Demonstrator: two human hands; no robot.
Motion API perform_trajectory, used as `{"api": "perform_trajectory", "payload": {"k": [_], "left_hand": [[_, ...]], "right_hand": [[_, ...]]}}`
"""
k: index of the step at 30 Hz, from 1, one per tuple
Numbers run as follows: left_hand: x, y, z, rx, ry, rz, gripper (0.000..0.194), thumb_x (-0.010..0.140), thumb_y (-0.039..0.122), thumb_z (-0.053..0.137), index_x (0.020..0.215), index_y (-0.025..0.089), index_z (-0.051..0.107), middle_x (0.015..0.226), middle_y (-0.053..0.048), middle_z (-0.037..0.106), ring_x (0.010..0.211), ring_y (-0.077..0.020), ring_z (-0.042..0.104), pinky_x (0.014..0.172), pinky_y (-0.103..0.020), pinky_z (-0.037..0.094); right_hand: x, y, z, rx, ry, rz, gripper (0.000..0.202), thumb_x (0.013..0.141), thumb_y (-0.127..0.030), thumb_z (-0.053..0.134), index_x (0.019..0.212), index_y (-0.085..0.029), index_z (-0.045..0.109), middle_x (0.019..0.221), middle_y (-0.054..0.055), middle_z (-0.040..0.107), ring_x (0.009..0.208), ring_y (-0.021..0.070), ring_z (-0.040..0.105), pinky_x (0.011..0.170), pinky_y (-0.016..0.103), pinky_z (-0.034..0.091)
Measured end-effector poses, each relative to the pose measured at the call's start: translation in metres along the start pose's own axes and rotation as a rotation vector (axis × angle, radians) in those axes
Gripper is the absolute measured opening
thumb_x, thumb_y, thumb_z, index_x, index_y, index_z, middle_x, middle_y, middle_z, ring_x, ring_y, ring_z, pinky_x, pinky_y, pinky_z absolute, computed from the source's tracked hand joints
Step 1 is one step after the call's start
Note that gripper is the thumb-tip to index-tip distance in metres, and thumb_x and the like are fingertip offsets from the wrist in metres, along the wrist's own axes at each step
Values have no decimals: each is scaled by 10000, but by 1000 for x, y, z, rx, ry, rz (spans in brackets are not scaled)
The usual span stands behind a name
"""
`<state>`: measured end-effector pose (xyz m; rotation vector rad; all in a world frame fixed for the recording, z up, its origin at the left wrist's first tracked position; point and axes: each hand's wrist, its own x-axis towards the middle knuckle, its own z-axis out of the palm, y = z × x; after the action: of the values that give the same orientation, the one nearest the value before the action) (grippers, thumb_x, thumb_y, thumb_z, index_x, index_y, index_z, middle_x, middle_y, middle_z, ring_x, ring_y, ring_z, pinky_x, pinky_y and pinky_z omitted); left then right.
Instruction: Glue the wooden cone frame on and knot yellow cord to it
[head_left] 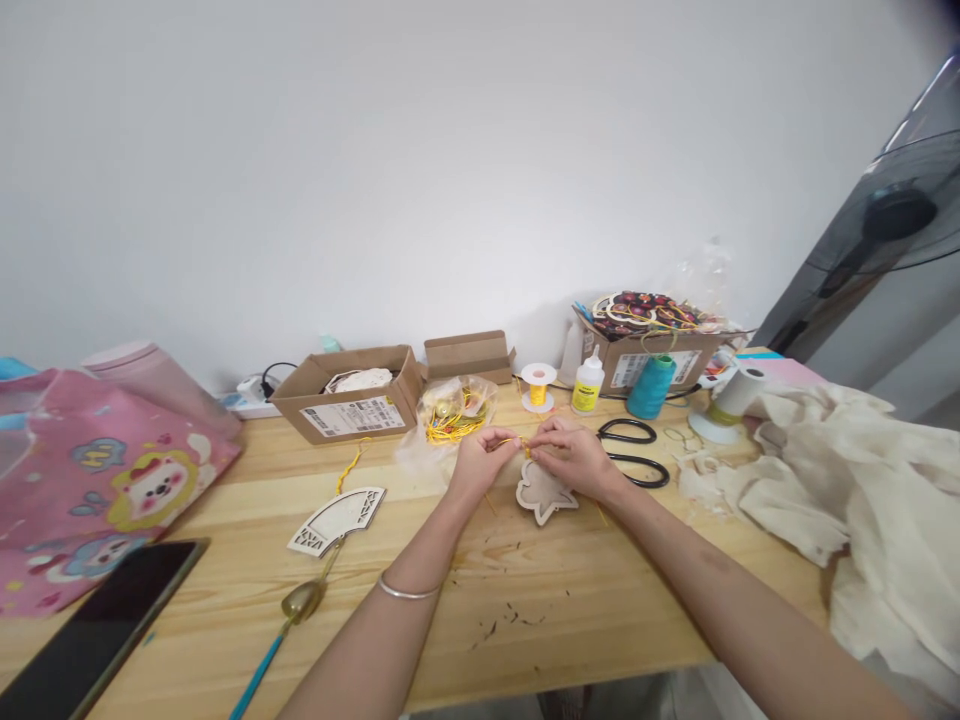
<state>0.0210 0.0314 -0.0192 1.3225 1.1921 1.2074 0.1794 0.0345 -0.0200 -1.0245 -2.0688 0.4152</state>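
Both hands meet over the middle of the table. My left hand (486, 460) is closed, thumb and fingers pinching a yellow cord (526, 450). On the other side of the knotted part, my right hand (568, 453) pinches the same cord. Just below the fingertips lies a pale wooden piece (543, 492) with a wavy, pointed outline, joined to the cord at its top. Loose yellow cord ends show beside both wrists. A fan-shaped wooden piece (337, 520) with a yellow cord and a gold-and-teal tassel (302, 601) lies on the left.
Behind the hands are an open box (349, 418), a bag of yellow cords (456, 412), a spool (538, 388), a glue bottle (587, 385), teal thread (651, 388) and a full box (652, 365). Black-handled scissors (637, 470) and cloth (817, 490) are right; a phone (97, 630) is left.
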Motion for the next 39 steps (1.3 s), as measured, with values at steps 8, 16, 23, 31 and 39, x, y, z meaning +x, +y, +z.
{"api": "perform_trajectory", "payload": {"k": [8, 16, 23, 31, 39], "left_hand": [[-3, 1, 2, 7, -89, 36, 160, 569, 204, 622, 705, 120, 610, 719, -41, 653, 679, -130, 579, 652, -241, 434], [-2, 0, 2, 58, -111, 42, 163, 571, 231, 621, 695, 125, 623, 724, -53, 665, 682, -149, 591, 649, -262, 449], [-2, -2, 3, 132, -123, 65, 161, 593, 224, 600, 707, 114, 628, 722, -57, 659, 661, -139, 584, 646, -254, 447], [-2, 0, 4, 187, -127, 51, 140, 600, 195, 581, 703, 114, 629, 728, -58, 660, 673, -141, 586, 666, -261, 452], [-2, 1, 4, 139, -76, 4, 122, 575, 187, 597, 670, 115, 620, 713, -52, 656, 670, -138, 587, 668, -260, 452]], "right_hand": [[-1, 4, 3, 3, -20, 30, 174, 725, -264, 531, 839, -204, 648, 765, 37, 571, 741, 141, 518, 646, 259, 410], [0, 5, 4, 42, -3, 47, 102, 695, -244, 563, 726, -199, 648, 734, 30, 560, 719, 134, 517, 610, 245, 403], [-2, 2, 3, 112, -4, 98, 88, 668, -227, 553, 626, -166, 602, 729, 28, 518, 675, 116, 482, 547, 218, 372], [1, -4, -8, 534, -68, 315, 107, 595, -246, 517, 536, -156, 515, 720, 18, 412, 678, 124, 426, 572, 237, 360], [-4, -20, -63, 1013, -159, 95, 285, 539, -427, 606, 461, -181, 485, 676, 28, 435, 647, 145, 422, 620, 303, 357]]}}
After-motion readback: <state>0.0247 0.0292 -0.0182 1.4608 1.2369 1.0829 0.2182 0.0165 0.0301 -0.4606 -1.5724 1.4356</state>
